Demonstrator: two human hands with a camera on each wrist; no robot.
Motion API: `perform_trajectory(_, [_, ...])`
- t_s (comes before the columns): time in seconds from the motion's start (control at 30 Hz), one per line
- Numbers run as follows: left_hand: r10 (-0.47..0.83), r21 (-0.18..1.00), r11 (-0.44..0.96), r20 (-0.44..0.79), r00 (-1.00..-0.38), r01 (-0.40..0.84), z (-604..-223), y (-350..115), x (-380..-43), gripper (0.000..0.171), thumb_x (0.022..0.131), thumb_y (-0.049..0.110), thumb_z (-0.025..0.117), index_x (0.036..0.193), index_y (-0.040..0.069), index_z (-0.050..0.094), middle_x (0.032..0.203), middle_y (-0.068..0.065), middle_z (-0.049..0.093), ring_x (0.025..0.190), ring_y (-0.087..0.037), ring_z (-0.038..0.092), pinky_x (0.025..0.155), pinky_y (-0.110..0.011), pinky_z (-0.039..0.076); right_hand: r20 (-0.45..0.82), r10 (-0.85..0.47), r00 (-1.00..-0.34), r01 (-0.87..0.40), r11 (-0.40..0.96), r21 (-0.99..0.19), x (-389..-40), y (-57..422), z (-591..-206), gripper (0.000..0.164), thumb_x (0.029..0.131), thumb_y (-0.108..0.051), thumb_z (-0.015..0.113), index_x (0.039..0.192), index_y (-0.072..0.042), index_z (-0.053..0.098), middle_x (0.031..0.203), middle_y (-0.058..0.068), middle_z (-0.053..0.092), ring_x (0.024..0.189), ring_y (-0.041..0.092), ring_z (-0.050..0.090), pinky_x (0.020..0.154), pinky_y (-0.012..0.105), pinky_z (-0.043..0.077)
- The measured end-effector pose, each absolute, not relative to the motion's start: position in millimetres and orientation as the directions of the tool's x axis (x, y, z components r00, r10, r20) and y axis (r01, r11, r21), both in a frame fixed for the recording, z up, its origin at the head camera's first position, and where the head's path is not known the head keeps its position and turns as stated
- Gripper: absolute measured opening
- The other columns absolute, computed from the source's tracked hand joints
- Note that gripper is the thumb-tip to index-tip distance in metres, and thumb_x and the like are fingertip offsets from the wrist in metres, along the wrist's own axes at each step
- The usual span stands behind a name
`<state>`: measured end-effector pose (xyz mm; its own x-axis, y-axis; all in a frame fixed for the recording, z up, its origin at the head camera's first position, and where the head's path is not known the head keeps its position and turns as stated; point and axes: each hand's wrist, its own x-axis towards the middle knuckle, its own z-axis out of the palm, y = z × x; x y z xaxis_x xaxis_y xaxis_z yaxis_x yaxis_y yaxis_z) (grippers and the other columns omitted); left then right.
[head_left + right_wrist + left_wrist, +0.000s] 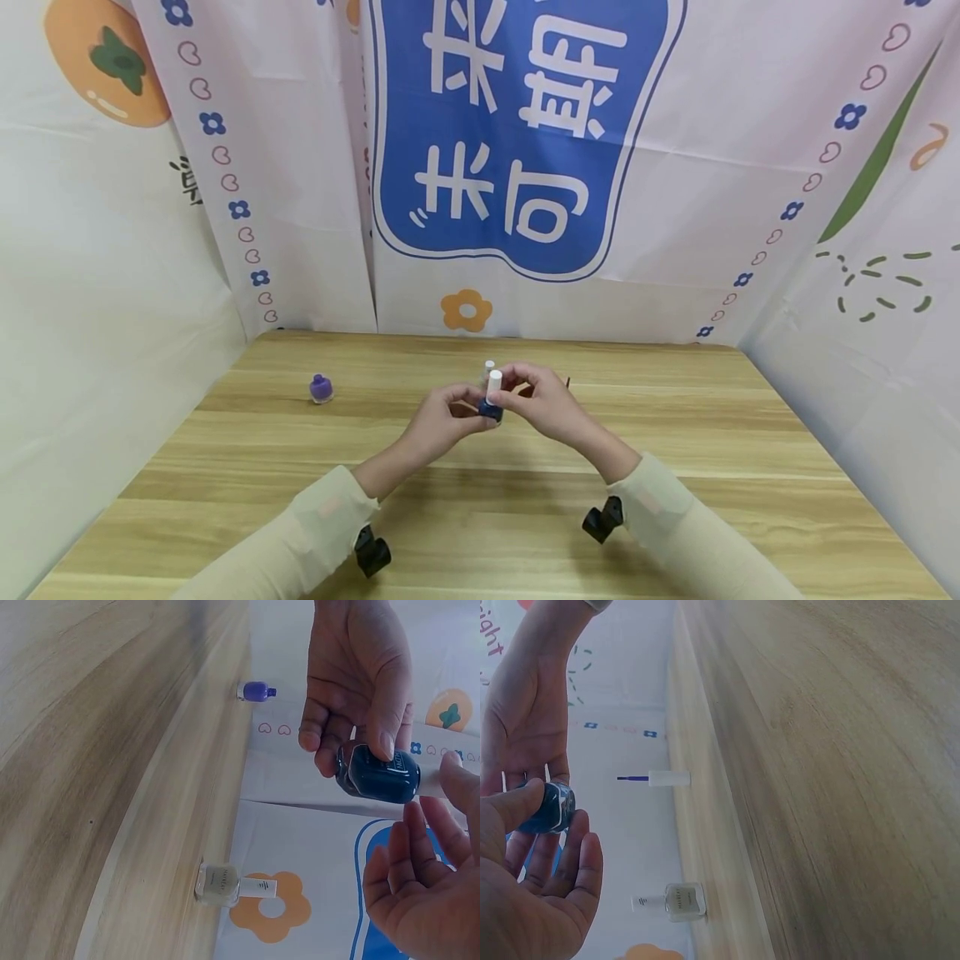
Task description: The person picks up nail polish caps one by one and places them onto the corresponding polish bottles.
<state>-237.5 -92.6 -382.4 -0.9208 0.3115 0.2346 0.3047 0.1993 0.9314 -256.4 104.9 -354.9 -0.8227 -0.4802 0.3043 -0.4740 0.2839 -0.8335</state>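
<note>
A dark blue nail polish bottle [382,778] is held up over the table between both hands. My left hand [438,423] grips its glass body, thumb on one side and fingers on the other. With thumb and fingertips my right hand [546,406] pinches the white cap [494,385], which sits on top of the bottle. Just behind the hands a pale, clear nail polish bottle [685,902] stands upright with its white cap on. To the left stands a purple nail polish bottle [321,390], its neck uncapped.
A white cap with a purple brush [669,778] stands brush up on the wooden table [675,533], mostly behind the right hand in the head view. Printed cloth walls [315,208] enclose the back and both sides. Each sleeve has a black wrist camera [371,552].
</note>
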Motion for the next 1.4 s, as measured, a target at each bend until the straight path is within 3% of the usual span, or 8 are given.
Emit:
perform_trajectory(0.53, [0.247, 0.902, 0.261, 0.283, -0.927, 0.345, -386.8, -103.1, -248.5, 0.024, 0.081, 0.006, 0.079, 0.104, 0.008, 0.072, 0.093, -0.003, 0.067, 0.086, -0.025, 0.066, 0.074, -0.034, 0.056, 0.342, -0.347, -0.873, -0.45, 0.307, -0.839, -262.6, 86.2, -361.0, 0.016, 0.089, -0.02, 0.073, 0.094, -0.008, 0.063, 0.088, 0.001, 0.065, 0.084, 0.018, 0.06, 0.074, 0.035, 0.052])
perform_trajectory(1.4, [0.122, 0.863, 0.418, 0.256, -0.959, 0.284, -404.7, -134.0, -287.4, 0.024, 0.082, 0.009, 0.079, 0.103, 0.004, 0.07, 0.096, -0.005, 0.07, 0.09, -0.025, 0.067, 0.077, -0.036, 0.056, 0.277, -0.26, -0.925, -0.346, 0.271, -0.898, -296.7, 37.8, -384.1, 0.017, 0.09, -0.018, 0.071, 0.1, -0.006, 0.064, 0.091, 0.002, 0.063, 0.086, 0.016, 0.058, 0.071, 0.028, 0.051])
